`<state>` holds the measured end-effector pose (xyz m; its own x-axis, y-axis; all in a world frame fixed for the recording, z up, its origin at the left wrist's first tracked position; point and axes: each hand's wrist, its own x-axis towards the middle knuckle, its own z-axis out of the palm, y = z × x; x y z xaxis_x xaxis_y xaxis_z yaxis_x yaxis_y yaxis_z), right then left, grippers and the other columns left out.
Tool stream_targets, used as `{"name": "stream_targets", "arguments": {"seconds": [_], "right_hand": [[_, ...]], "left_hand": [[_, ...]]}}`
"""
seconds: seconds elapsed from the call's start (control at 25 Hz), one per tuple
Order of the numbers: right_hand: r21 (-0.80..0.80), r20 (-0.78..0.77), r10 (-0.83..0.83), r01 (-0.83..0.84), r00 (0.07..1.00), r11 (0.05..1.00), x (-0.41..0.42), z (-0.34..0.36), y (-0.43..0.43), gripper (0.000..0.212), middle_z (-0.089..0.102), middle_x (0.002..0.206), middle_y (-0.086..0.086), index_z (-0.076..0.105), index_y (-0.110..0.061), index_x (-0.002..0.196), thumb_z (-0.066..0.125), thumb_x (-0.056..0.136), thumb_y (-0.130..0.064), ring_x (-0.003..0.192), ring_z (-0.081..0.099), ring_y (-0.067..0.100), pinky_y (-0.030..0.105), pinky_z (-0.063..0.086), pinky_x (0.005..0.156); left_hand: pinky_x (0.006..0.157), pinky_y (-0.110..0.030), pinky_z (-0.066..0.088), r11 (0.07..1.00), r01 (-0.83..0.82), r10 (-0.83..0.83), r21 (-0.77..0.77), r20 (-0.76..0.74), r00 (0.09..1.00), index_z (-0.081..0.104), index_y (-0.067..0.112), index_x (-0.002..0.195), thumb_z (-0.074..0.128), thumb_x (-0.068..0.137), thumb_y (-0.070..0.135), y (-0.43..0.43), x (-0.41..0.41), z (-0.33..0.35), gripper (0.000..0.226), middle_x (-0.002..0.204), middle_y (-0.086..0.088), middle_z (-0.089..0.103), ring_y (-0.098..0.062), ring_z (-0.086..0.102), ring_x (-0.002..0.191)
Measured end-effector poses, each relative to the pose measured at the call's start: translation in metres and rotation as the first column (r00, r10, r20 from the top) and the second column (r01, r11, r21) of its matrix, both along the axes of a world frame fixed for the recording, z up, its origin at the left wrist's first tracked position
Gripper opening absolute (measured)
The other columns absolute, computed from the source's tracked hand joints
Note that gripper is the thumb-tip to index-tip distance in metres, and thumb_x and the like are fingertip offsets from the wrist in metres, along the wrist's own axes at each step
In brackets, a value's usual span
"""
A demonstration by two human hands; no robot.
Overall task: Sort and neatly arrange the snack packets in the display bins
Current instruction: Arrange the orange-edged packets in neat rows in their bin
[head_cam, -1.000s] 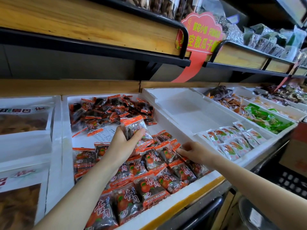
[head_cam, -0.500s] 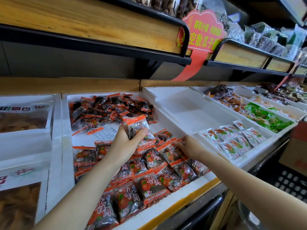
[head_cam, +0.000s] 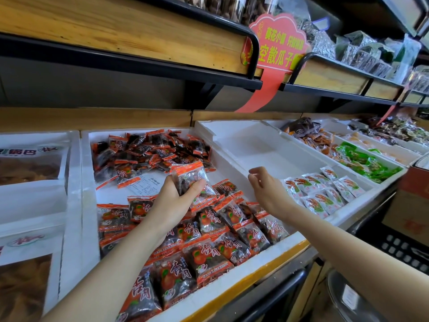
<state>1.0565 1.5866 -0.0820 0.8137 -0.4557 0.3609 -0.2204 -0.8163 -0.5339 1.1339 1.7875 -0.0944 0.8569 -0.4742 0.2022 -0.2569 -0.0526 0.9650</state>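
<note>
My left hand [head_cam: 176,201] grips a small stack of orange-and-clear snack packets [head_cam: 193,180], held above the middle of a white foam bin [head_cam: 89,205]. Neat overlapping rows of the same packets [head_cam: 209,242] fill the bin's near half. A loose heap of them [head_cam: 148,152] lies at the far end, with a printed paper sheet [head_cam: 145,187] on the bare floor between. My right hand [head_cam: 267,189] hovers over the bin's right wall, fingers loosely curled, holding nothing.
To the right stands a white bin [head_cam: 250,145] with white-and-green packets [head_cam: 322,191] at its near end. Further right are bins of brown, orange and green snacks [head_cam: 364,161]. Large white bags [head_cam: 30,159] lie at the left. A wooden shelf [head_cam: 116,31] overhangs the bins.
My right hand has lifted off the arranged rows and moved up and right, empty. My left hand keeps its stack and has barely shifted.
</note>
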Motion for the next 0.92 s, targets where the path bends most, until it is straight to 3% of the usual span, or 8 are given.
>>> {"name": "stream_targets", "arguments": {"seconds": [0.08,0.24,0.36,0.52,0.6,0.72,0.84,0.92], "right_hand": [[-0.045,0.015,-0.017,0.017,1.000,0.999,0.002,0.004,-0.005,0.034,0.059,0.120,0.012,0.043,-0.010,0.127,0.029,0.102,-0.028,0.087,0.056,0.021,0.029,0.046,0.077],[-0.168,-0.352,-0.149,0.094,0.924,0.981,0.002,-0.005,-0.027,0.034,0.063,0.116,0.015,0.053,-0.002,0.121,0.040,0.099,-0.025,0.096,0.063,0.027,0.034,0.053,0.085],[-0.242,-0.459,-0.208,0.104,0.864,0.965,0.005,-0.009,-0.030,0.044,0.061,0.118,0.011,0.049,-0.004,0.128,0.049,0.095,-0.034,0.098,0.061,0.025,0.029,0.052,0.083],[-0.196,-0.559,-0.177,0.079,0.810,0.977,0.010,-0.018,-0.032,0.056,0.059,0.116,0.009,0.049,-0.003,0.129,0.056,0.090,-0.042,0.093,0.058,0.022,0.023,0.046,0.077],[-0.123,-0.563,-0.136,0.080,0.815,0.989,0.012,-0.019,-0.034,0.053,0.057,0.122,0.010,0.049,-0.003,0.128,0.060,0.089,-0.036,0.100,0.057,0.024,0.025,0.044,0.083],[-0.186,-0.488,-0.177,0.096,0.855,0.978,0.014,-0.019,-0.036,0.039,0.064,0.110,0.010,0.060,-0.002,0.115,0.060,0.089,-0.031,0.083,0.058,0.022,0.024,0.047,0.072],[-0.207,-0.322,-0.187,0.124,0.928,0.971,0.011,-0.016,-0.035,0.026,0.071,0.088,0.011,0.072,-0.003,0.090,0.056,0.089,-0.024,0.076,0.067,0.025,0.034,0.056,0.072],[-0.164,-0.142,-0.149,0.125,0.979,0.979,0.007,-0.006,-0.029,0.022,0.072,0.080,0.013,0.073,-0.004,0.080,0.057,0.087,-0.017,0.071,0.068,0.026,0.040,0.057,0.071]], "left_hand": [[0.070,-0.015,0.037,1.000,-0.001,0.001,-0.003,0.002,1.000,0.049,0.021,0.120,0.059,0.087,0.046,0.000,0.000,0.000,0.042,0.111,0.007,0.061,0.000,0.054,0.096],[0.054,-0.009,0.042,1.000,0.003,-0.003,-0.003,0.005,1.000,0.049,0.016,0.118,0.058,0.090,0.041,-0.002,-0.005,0.002,0.039,0.106,0.001,0.059,-0.003,0.053,0.086],[0.055,-0.013,0.044,1.000,-0.006,0.006,0.009,0.013,1.000,0.049,0.013,0.116,0.057,0.090,0.041,-0.003,-0.007,0.002,0.039,0.094,-0.002,0.055,-0.009,0.053,0.079],[0.048,-0.005,0.042,1.000,-0.009,0.009,0.016,0.004,1.000,0.047,0.013,0.119,0.057,0.091,0.041,-0.002,-0.008,0.003,0.041,0.110,-0.007,0.057,-0.005,0.053,0.087],[0.047,-0.002,0.040,1.000,-0.007,0.007,0.008,0.003,1.000,0.046,0.013,0.121,0.058,0.091,0.040,-0.001,-0.009,0.005,0.042,0.112,-0.006,0.057,-0.004,0.053,0.089],[0.061,-0.010,0.044,1.000,-0.001,0.001,0.008,0.005,1.000,0.047,0.015,0.119,0.058,0.090,0.040,-0.002,-0.009,0.004,0.040,0.109,0.001,0.057,-0.006,0.054,0.096],[0.059,-0.009,0.044,1.000,0.010,-0.010,-0.003,-0.003,1.000,0.047,0.016,0.118,0.059,0.091,0.039,-0.001,-0.010,0.005,0.038,0.108,0.002,0.057,-0.006,0.054,0.096],[0.067,-0.011,0.043,1.000,0.006,-0.006,0.003,0.009,1.000,0.047,0.017,0.121,0.059,0.090,0.041,-0.002,-0.010,0.005,0.041,0.110,0.003,0.057,-0.007,0.054,0.098]]}}
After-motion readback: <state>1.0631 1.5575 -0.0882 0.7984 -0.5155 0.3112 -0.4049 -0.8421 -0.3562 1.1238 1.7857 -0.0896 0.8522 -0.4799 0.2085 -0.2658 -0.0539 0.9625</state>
